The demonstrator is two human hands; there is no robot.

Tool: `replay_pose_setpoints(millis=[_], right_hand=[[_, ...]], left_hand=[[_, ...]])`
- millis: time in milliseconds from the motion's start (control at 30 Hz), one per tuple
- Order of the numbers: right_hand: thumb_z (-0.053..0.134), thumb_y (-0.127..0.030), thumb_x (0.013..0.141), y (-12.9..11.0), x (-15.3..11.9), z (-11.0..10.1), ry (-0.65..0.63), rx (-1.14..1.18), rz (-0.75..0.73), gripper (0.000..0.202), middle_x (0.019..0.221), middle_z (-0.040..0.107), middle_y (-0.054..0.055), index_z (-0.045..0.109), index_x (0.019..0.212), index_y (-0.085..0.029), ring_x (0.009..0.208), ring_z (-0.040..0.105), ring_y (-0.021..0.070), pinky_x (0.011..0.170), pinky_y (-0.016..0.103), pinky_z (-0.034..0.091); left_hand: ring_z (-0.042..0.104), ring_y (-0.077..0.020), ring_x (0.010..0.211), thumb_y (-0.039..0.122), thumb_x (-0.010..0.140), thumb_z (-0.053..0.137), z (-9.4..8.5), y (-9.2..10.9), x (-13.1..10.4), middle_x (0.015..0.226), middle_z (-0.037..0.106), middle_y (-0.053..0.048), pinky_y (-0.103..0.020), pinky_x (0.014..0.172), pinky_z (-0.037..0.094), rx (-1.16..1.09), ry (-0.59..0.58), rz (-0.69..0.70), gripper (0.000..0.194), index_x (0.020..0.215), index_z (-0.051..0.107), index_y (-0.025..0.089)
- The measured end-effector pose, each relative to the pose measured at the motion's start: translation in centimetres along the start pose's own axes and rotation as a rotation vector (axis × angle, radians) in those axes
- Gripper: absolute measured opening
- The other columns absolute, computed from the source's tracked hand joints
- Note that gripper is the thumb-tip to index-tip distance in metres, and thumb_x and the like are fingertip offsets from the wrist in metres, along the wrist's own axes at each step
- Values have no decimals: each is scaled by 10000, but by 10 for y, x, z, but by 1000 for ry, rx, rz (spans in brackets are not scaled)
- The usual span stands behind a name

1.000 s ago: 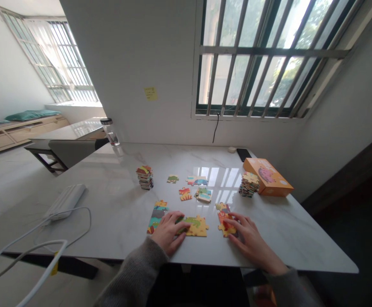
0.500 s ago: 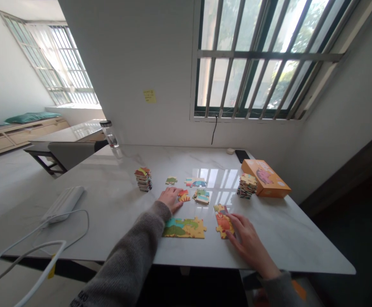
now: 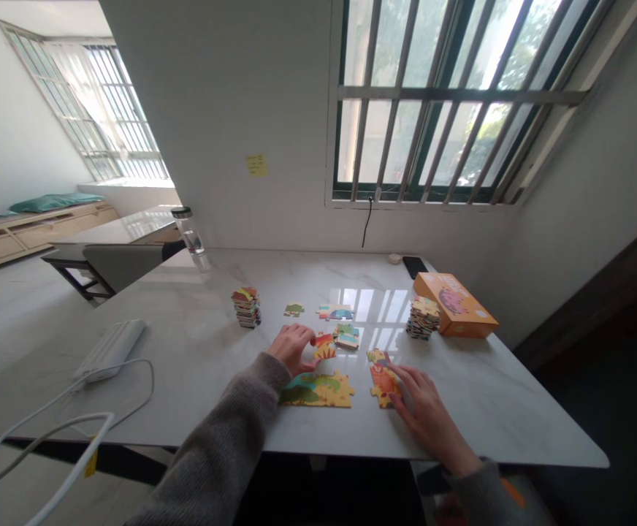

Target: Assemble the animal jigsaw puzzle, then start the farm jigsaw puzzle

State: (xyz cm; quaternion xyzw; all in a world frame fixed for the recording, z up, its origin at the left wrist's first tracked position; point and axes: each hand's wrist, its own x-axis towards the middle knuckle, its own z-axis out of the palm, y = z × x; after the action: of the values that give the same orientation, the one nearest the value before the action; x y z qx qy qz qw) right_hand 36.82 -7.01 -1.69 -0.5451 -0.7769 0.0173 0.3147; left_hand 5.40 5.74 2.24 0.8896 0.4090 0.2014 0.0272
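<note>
Your lower-centre strip (image 3: 323,392) is joined; the mid-frame green piece (image 3: 294,310) remains loose. Your left hand (image 3: 295,348) curls at the orange piece (image 3: 326,349), grip unclear; your right hand (image 3: 424,402) rests spread on red pieces (image 3: 383,380).

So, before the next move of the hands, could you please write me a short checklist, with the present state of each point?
1. Left hand at the orange piece: ok, at its left side; firmness of hold, cannot tell.
2. Right hand on the red section: ok, fingers rest on it.
3. Green-and-yellow strip fully visible: not ok, the left hand and sleeve hide part of its left side.
4. Orange piece clear of the small pile: cannot tell, they lie very close.
5. Both tall stacks, left and right, standing: ok, though their edges are uneven.
</note>
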Motion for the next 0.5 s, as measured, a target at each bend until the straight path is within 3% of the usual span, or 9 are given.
replay_pose_setpoints(millis=[133, 300, 500], right_hand=[[513, -234, 962, -18, 10, 2, -31, 18, -103, 441, 1329, 597, 90, 482, 1400, -279, 1233, 538, 270, 1031, 460, 473], [663, -287, 883, -47, 27, 6, -175, 57, -186, 668, 1495, 469, 83, 379, 1487, -303, 1348, 444, 289, 1100, 490, 423], [668, -246, 896, -43, 33, 6, -217, 103, -215, 408, 1327, 586, 59, 572, 1285, -322, 1262, 509, 259, 1083, 468, 427]], left_hand=[[592, -249, 967, 286, 708, 774, -4, 28, -14, 1026, 683, -56, -388, 884, 440, -74, 40, 145, 279, 868, 562, 204], [579, -237, 951, 286, 683, 790, 1, 57, -25, 1018, 666, -54, -369, 865, 476, -143, 65, 244, 296, 851, 560, 206], [576, -249, 981, 300, 717, 784, 17, 65, -29, 1072, 636, -78, -392, 886, 516, -245, 75, 263, 311, 939, 592, 200]])
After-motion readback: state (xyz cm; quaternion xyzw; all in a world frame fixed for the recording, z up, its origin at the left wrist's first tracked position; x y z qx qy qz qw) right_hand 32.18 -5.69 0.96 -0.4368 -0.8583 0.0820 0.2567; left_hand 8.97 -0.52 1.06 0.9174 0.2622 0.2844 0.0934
